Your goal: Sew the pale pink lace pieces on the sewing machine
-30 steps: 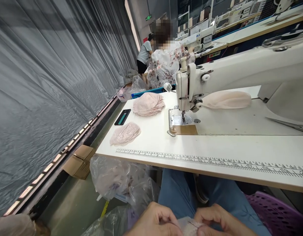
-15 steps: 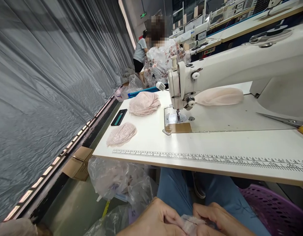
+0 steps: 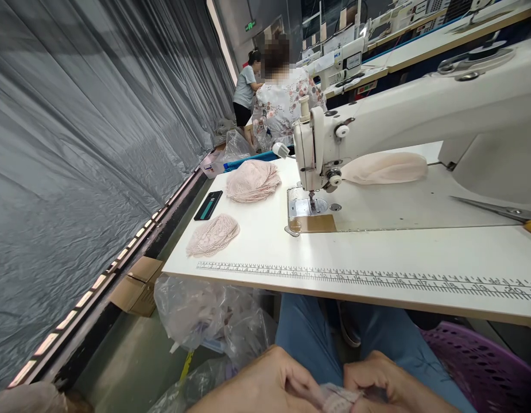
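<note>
Low at the frame's bottom edge, over my lap in blue trousers, my left hand and my right hand both pinch a small pale pink lace piece. Fingers of each hand are curled round it. Much of the piece is hidden by my fingers and cut off by the frame. Above my knees runs the white sewing table with a printed ruler along its front edge. The white sewing machine stands on it.
Two stacks of pink lace pieces and a phone lie at the table's left. A padded pink cup sits behind the needle. Scissors lie at right. Plastic bags, a cardboard box, a purple basket. Two persons work ahead.
My head view shifted slightly down and right between the earliest frame and now. My fingers have kept working the lace piece, and the hands have slid a little lower in the frame.
</note>
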`<state>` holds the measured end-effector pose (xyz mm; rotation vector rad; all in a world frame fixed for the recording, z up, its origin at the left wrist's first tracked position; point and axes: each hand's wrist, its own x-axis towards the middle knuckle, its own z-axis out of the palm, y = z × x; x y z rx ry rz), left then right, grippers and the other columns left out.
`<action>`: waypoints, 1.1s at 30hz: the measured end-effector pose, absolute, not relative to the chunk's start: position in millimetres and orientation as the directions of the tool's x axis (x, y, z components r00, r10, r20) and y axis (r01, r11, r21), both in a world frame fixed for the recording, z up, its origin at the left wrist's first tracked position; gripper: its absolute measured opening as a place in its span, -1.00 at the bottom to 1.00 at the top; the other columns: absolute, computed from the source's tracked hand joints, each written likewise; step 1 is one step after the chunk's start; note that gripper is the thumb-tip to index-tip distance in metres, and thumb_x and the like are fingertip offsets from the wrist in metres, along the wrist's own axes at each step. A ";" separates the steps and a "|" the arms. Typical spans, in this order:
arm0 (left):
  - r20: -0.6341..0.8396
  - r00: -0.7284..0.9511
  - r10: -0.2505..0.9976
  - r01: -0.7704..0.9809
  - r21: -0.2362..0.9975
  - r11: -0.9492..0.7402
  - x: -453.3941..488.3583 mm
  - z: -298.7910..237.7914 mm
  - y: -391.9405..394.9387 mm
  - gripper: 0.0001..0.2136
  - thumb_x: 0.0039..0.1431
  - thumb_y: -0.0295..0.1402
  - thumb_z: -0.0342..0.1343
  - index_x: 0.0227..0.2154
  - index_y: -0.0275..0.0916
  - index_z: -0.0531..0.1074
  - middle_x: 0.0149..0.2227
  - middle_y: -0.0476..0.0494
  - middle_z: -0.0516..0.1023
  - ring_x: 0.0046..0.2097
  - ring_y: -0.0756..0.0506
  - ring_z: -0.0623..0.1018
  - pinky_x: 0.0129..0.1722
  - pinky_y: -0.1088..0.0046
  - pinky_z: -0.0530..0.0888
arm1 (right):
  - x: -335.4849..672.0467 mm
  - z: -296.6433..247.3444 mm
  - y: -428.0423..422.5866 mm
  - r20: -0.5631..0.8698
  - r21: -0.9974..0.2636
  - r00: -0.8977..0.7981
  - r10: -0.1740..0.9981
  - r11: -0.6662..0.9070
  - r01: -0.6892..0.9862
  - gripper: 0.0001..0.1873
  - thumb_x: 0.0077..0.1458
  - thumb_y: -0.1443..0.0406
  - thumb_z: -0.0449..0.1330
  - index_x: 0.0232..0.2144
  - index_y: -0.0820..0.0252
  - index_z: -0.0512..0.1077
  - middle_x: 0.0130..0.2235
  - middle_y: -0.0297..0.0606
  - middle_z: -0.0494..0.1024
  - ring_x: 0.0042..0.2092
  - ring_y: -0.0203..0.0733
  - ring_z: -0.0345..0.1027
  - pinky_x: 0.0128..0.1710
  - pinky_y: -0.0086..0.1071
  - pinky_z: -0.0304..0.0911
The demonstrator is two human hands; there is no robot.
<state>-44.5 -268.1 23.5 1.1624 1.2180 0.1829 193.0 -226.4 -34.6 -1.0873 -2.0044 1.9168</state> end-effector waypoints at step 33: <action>-0.663 0.384 0.643 0.445 0.743 0.501 -49.8 23.7 -265.8 -0.51 -0.10 0.05 0.40 -0.24 -0.28 0.72 -0.45 -0.09 0.64 -0.48 0.03 0.40 -0.46 0.57 0.25 | 182.1 -54.2 -223.2 -0.318 -0.948 -0.749 0.582 -0.200 0.247 -0.64 -0.19 -0.03 0.40 -0.53 0.11 0.52 -0.42 -0.38 0.29 -0.30 -0.10 0.18 -0.26 -0.35 0.10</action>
